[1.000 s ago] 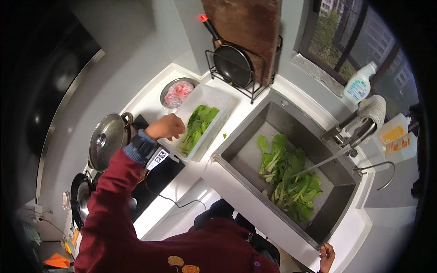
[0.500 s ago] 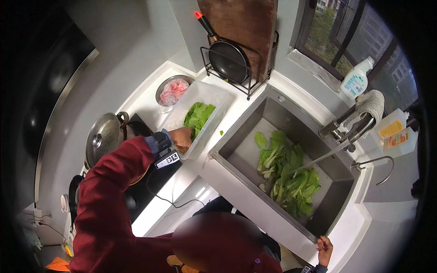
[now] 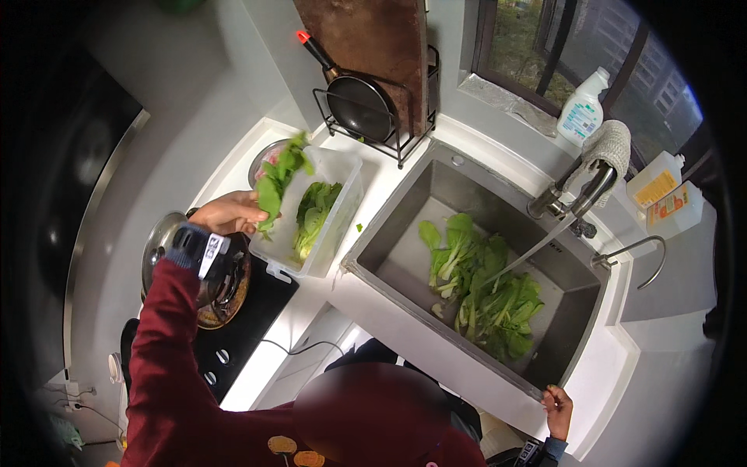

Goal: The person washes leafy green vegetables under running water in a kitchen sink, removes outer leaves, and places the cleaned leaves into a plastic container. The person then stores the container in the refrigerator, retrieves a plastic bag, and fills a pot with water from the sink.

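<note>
The left hand (image 3: 227, 212) has its fingers clamped on a bunch of greens (image 3: 272, 191), held above the left side of a clear plastic container (image 3: 350, 191) standing on the white surface (image 3: 379, 196). More leaves (image 3: 314, 214) lie inside that container. The right hand (image 3: 558, 412) rests at the near right corner of the grey sink (image 3: 574, 311), its fingers bent; whether they grip the rim cannot be told. Water runs from the faucet (image 3: 596, 189) onto leafy vegetables (image 3: 498, 292) in the sink.
</note>
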`<state>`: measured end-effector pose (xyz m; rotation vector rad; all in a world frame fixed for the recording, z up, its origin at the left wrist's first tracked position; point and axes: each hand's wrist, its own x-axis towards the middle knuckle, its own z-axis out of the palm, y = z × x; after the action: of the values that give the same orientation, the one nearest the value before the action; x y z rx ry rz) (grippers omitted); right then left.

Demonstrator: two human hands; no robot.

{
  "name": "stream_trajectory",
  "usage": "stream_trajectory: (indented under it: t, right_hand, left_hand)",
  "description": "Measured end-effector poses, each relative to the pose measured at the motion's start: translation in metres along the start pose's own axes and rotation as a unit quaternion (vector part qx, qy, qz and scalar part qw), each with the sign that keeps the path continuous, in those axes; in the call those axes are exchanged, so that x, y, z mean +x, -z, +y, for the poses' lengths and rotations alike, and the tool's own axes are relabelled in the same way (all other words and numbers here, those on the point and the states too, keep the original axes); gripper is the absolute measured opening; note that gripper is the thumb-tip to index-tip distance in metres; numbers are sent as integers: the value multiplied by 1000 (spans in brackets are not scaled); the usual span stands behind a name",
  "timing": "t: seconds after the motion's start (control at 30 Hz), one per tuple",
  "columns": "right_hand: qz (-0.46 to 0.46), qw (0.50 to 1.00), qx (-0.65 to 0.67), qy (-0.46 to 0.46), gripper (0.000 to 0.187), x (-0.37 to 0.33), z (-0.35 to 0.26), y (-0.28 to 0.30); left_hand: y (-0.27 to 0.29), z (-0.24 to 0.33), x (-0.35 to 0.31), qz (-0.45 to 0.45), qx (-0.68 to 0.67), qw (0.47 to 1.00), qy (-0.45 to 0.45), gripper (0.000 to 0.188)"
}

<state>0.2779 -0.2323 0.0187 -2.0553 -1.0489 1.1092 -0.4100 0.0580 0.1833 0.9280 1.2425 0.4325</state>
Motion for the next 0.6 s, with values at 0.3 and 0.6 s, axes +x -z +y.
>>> stream_trajectory:
  t: [0.3, 0.6]
  right_hand:
    - [-232, 943, -4, 239, 26, 43, -120, -80]
    - [-143, 951, 270, 41, 29, 72, -109, -109]
  left_hand:
    - [-225, -26, 78, -177, 90, 977, -80, 41]
    - [-406, -94, 166, -251, 110, 954, -126, 42]
